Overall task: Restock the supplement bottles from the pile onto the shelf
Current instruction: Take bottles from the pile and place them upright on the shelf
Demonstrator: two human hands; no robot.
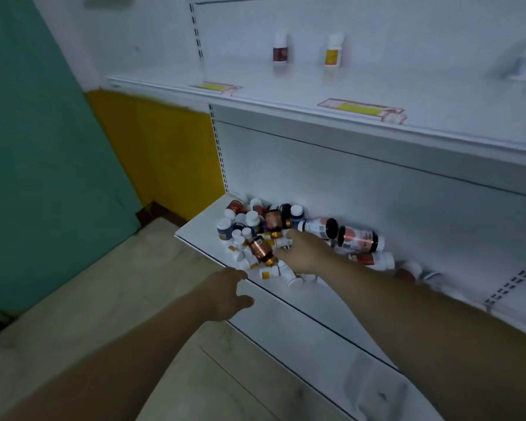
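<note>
White plastic and amber glass make up most of the pile [289, 238], a loose heap of supplement bottles lying on the bottom shelf [201, 229] at centre frame, pushed against the back panel [377, 183]. Up in the top half of the frame the upper shelf [255, 86] carries just two upright bottles, a brown-labelled bottle [280, 47] and a yellow-labelled bottle [333, 50], standing apart, with yellow price tags [360, 107] along its front edge.

The right hand [304, 253] reaches in from the lower right, forearm stretched diagonally, and sits down in the heap. Its fingers are bent in among small white bottles beside an amber bottle [260, 249] with a copper label; whether that grip has closed on one cannot be told, since the hand hides it and the picture is blurred. The left hand [225, 294] comes from the lower left and hovers at the front lip of the bottom shelf, its grip empty and relaxed, thumb spread.

In my judgement the step is picking a bottle out of the heap. To do it well, take one lying on top rather than tugging a buried one, which could send neighbours rolling off the front edge. Close round the body, not the cap, lift straight up, then stand it label-forward beside its match on the upper shelf. The left hand could take a second bottle.
</note>
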